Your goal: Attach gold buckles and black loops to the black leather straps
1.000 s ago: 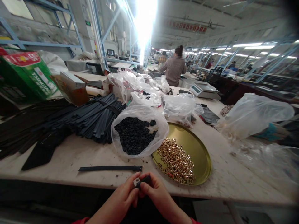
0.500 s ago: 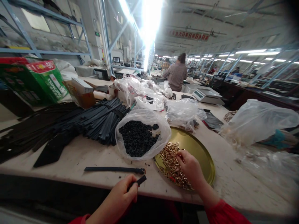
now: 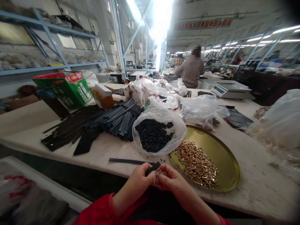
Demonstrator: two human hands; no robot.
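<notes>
Withdrawn from the tray [image 3: 221, 159], the right hand [image 3: 169, 177] is closed on a gold buckle [image 3: 158, 171], seemingly not yet joined to the strap [image 3: 153, 168] gripped by the left hand [image 3: 140, 178].

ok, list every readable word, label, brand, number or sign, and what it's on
"TSINGTAO": green-and-red printed carton, green side.
"50": same carton, red panel; the mark after it is unclear.
"日", repeated: long red overhead banner; other characters too blurred to quote surely.
Too small or blurred: small green wall sign, light-grey boxy scale panel, red print on clear-white plastic bag at lower left.
</notes>
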